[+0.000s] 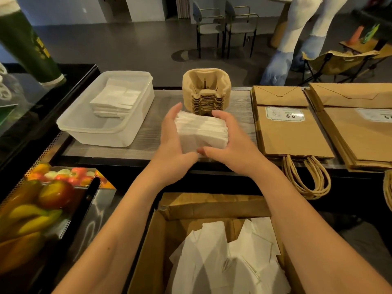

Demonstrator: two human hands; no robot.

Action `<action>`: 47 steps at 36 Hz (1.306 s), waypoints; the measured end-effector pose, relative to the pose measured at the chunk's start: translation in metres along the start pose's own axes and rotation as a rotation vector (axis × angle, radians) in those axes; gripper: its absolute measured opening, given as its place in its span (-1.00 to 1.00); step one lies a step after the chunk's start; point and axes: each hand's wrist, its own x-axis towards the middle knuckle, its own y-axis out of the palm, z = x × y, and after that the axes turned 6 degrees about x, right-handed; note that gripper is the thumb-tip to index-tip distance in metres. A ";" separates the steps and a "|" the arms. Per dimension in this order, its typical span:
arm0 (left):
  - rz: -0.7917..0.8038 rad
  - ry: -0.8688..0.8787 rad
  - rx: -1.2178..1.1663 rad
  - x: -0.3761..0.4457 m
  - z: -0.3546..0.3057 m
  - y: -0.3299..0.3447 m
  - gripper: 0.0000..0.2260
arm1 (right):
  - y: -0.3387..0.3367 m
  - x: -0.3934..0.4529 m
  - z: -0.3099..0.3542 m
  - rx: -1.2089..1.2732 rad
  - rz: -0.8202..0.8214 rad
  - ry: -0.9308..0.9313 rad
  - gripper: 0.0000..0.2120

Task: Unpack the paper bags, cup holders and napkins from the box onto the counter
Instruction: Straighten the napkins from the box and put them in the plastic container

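Squaring the napkin stack (pixel 201 132) matters most here: the left hand (pixel 171 136) and right hand (pixel 229 141) clasp it from either side, fingers curled round its edges, holding it above the tabletop (pixel 152 143) in front of the cup holders (pixel 206 92). Judging by the napkins already in the plastic tub (pixel 106 128), it should go in flat beside them, with even pressure so no sheets fan out. More napkins wait in the box (pixel 212 209).
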 end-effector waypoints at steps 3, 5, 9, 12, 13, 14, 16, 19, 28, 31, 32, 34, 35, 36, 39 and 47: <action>-0.076 -0.009 -0.059 0.007 0.002 -0.005 -0.05 | 0.002 0.001 -0.001 0.035 -0.050 -0.019 -0.34; -0.106 -0.043 -0.125 0.012 0.003 -0.008 -0.08 | 0.005 0.002 0.000 0.040 -0.067 -0.033 -0.44; -0.119 -0.017 -0.209 0.011 0.001 -0.007 -0.14 | 0.009 0.007 0.003 0.076 -0.060 -0.051 -0.32; -0.118 -0.033 -0.236 0.011 0.007 -0.008 -0.15 | 0.009 0.007 0.002 0.115 -0.036 -0.037 -0.14; -0.112 -0.039 -0.241 0.011 0.006 -0.009 -0.15 | 0.009 0.007 0.002 0.125 -0.035 -0.031 -0.12; -0.104 -0.037 -0.252 0.010 0.004 -0.009 -0.14 | 0.010 0.007 0.002 0.126 -0.039 -0.028 -0.11; -0.091 -0.027 -0.285 0.009 -0.003 -0.008 -0.11 | 0.010 0.009 0.005 0.103 -0.054 -0.039 -0.14; -0.126 -0.019 -0.277 0.011 -0.004 -0.008 -0.14 | 0.009 0.011 0.006 0.088 -0.062 -0.038 -0.14; -0.157 -0.148 -0.317 0.010 0.005 -0.015 -0.18 | 0.006 0.009 0.002 0.123 -0.065 0.005 -0.11; -0.125 -0.141 -0.328 0.007 0.003 -0.013 -0.15 | 0.010 0.012 0.004 0.081 -0.075 -0.006 -0.13; -0.113 -0.128 -0.326 0.006 0.000 -0.011 -0.14 | 0.011 0.014 0.005 0.067 -0.083 -0.015 -0.14; -0.113 -0.104 -0.312 0.006 -0.005 -0.008 -0.15 | 0.013 0.016 0.005 0.055 -0.095 -0.034 -0.14; -0.132 -0.107 -0.302 0.006 -0.006 -0.008 -0.15 | 0.013 0.016 0.005 0.052 -0.096 -0.038 -0.13; -0.164 -0.121 -0.277 0.006 -0.006 -0.009 -0.15 | 0.013 0.016 0.004 0.052 -0.094 -0.035 -0.13; -0.299 -0.160 -0.179 0.004 0.003 -0.015 -0.23 | 0.011 0.013 0.001 0.097 -0.092 -0.010 -0.12; -0.376 -0.195 -0.098 0.016 0.015 -0.032 -0.70 | 0.011 0.012 0.002 0.118 -0.089 0.001 -0.16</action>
